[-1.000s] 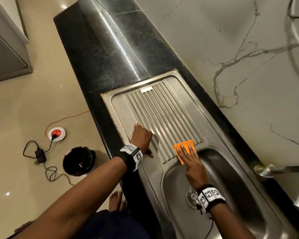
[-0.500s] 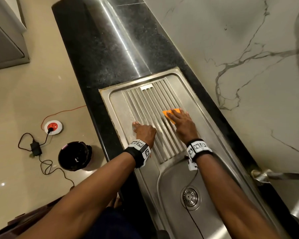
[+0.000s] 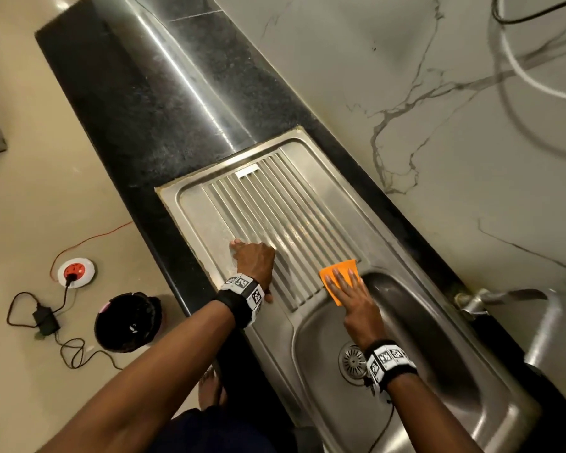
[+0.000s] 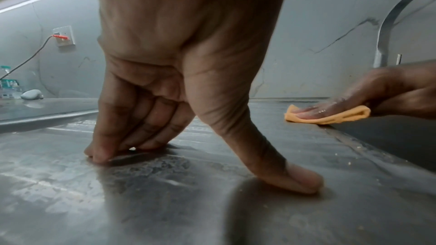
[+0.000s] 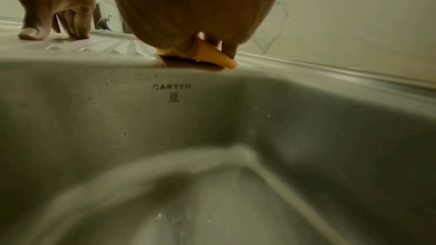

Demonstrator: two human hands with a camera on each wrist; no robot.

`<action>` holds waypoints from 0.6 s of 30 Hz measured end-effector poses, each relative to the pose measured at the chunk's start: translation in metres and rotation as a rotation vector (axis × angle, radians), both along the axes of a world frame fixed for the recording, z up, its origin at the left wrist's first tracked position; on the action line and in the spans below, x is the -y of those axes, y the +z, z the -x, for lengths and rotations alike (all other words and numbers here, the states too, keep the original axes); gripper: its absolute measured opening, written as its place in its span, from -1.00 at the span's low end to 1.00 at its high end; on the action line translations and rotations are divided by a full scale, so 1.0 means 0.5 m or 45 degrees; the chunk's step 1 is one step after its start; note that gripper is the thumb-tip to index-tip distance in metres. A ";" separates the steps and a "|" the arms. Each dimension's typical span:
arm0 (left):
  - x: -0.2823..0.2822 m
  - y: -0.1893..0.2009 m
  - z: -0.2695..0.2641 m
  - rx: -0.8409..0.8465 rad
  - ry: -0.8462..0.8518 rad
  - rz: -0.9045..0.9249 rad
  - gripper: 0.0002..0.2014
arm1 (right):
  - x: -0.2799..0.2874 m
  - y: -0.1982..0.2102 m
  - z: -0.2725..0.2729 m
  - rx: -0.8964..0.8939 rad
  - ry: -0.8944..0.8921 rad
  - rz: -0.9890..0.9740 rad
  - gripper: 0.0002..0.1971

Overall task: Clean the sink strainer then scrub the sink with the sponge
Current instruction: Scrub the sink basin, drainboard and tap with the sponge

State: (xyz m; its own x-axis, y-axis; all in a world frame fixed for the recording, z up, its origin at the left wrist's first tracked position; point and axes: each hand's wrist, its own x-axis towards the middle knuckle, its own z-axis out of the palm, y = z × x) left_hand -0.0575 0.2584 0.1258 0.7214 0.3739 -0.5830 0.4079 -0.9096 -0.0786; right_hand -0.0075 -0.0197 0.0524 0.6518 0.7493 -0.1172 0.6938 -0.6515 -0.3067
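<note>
My right hand [image 3: 343,282] presses straight fingers flat on a folded orange sponge [image 3: 335,271] at the near end of the ribbed drainboard [image 3: 291,217], right at the basin's rim. From the right wrist the sponge [image 5: 212,56] pokes out under the palm above the steel basin wall [image 5: 165,118]. My left hand [image 3: 252,271] leans on the drainboard's left part, fingers curled, thumb spread, holding nothing. The left wrist view shows its fingertips [image 4: 101,156] on the wet steel and the sponge [image 4: 330,118] off to the right. The round strainer [image 3: 352,361] sits in the basin floor, partly behind my right wrist.
A steel tap [image 3: 490,297] stands at the basin's far right by the marble wall. Black stone counter [image 3: 144,109] runs beyond the drainboard. On the floor at left are a black bin [image 3: 128,322], a round socket [image 3: 76,271] and a charger cable.
My right hand has drawn the sponge back from the middle of the drainboard to the basin's edge. The left hand has stayed in place on the steel.
</note>
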 end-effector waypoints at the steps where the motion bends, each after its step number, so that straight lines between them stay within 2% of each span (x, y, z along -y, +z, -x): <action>1: 0.002 -0.001 -0.003 -0.021 0.003 0.005 -0.56 | 0.011 0.003 0.007 -0.001 -0.014 0.013 0.21; 4: 0.008 -0.009 -0.010 -0.018 0.004 -0.018 -0.54 | 0.020 0.013 0.003 0.028 -0.043 0.016 0.08; 7: 0.010 -0.015 -0.010 0.040 0.022 -0.043 -0.72 | -0.006 0.050 -0.033 0.103 -0.138 -0.125 -0.08; 10: 0.011 -0.023 -0.010 0.056 0.061 -0.053 -0.76 | -0.073 0.107 -0.104 0.208 -0.210 -0.216 -0.12; 12: 0.013 -0.023 -0.015 0.036 0.068 -0.065 -0.74 | -0.141 0.129 -0.163 0.239 -0.177 -0.228 -0.15; 15: 0.020 -0.023 -0.017 0.031 0.068 -0.075 -0.74 | -0.240 0.116 -0.244 0.187 -0.080 -0.197 -0.16; 18: 0.016 -0.029 -0.012 0.053 0.048 -0.078 -0.74 | -0.272 0.063 -0.267 0.079 0.132 0.060 -0.18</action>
State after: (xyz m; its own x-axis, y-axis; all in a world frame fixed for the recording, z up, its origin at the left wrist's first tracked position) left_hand -0.0515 0.2503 0.1114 0.7293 0.4349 -0.5281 0.4456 -0.8877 -0.1158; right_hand 0.1263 0.1164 0.0839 0.5780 0.8078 -0.1155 0.7751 -0.5878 -0.2320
